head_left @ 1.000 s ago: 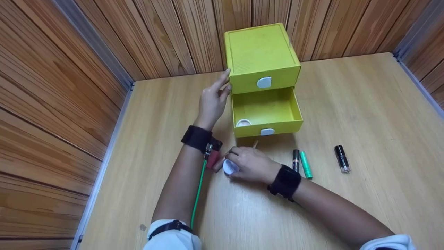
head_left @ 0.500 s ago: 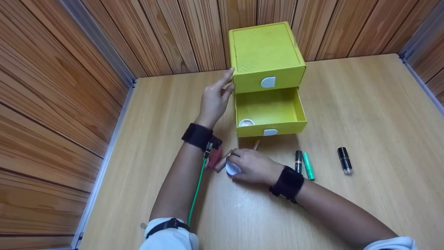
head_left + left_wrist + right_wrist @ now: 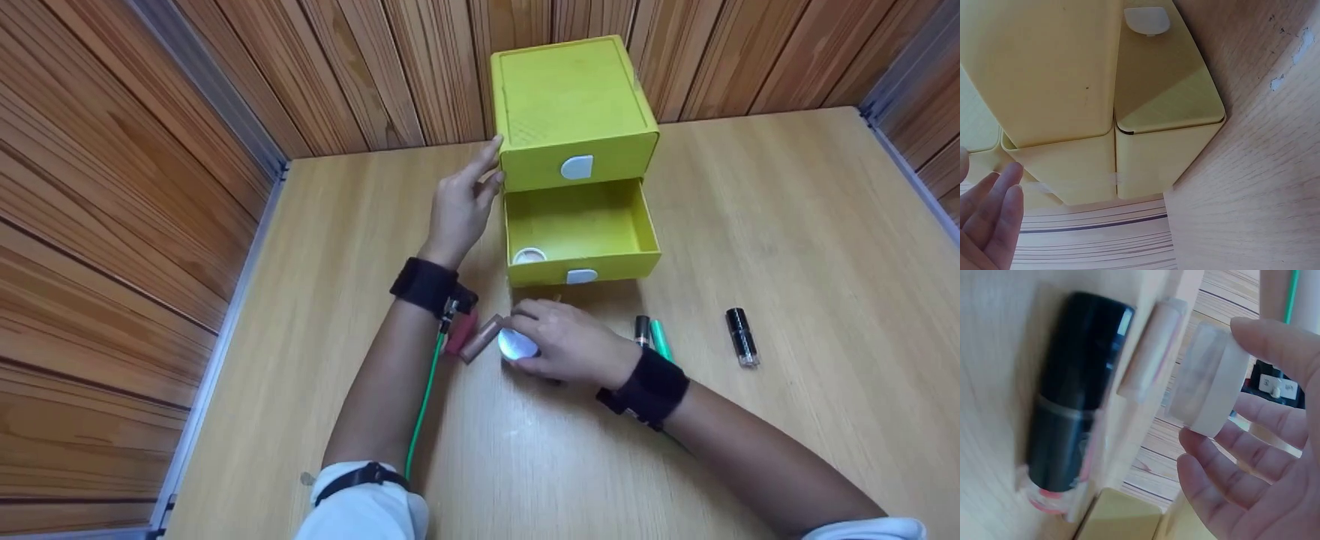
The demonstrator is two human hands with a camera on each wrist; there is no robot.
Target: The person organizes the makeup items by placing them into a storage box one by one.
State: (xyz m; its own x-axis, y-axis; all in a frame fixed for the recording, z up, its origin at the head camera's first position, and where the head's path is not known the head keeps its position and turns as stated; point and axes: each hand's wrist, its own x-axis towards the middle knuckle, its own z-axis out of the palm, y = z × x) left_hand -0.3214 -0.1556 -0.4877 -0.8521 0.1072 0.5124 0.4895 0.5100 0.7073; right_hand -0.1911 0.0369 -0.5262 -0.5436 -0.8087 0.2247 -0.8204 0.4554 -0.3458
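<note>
My right hand [image 3: 574, 341] holds a small round jar [image 3: 1207, 382] with a white lid [image 3: 517, 345], pinched between thumb and fingertips just over the table. Beside it lie a mauve tube [image 3: 481, 339] and a red item [image 3: 460, 335], partly behind the left wrist strap. My left hand [image 3: 459, 214] rests its fingertips against the left side of a yellow drawer unit [image 3: 577, 90], its fingers fairly straight. The middle drawer [image 3: 583, 270] is pulled out, with a small round white-rimmed item [image 3: 530, 256] in its front left corner. In the right wrist view, a black tube [image 3: 1078, 394] lies near the jar.
To the right of the right hand lie a dark tube [image 3: 642, 330] and a green tube [image 3: 661, 340], both partly covered by the wrist. A black bottle [image 3: 742, 337] lies farther right. Wooden panels [image 3: 420, 67] rise behind the unit.
My right hand has shifted slightly to the right with the jar, uncovering more of the mauve tube. The left hand stays against the drawer unit. The head view has tilted a little.
</note>
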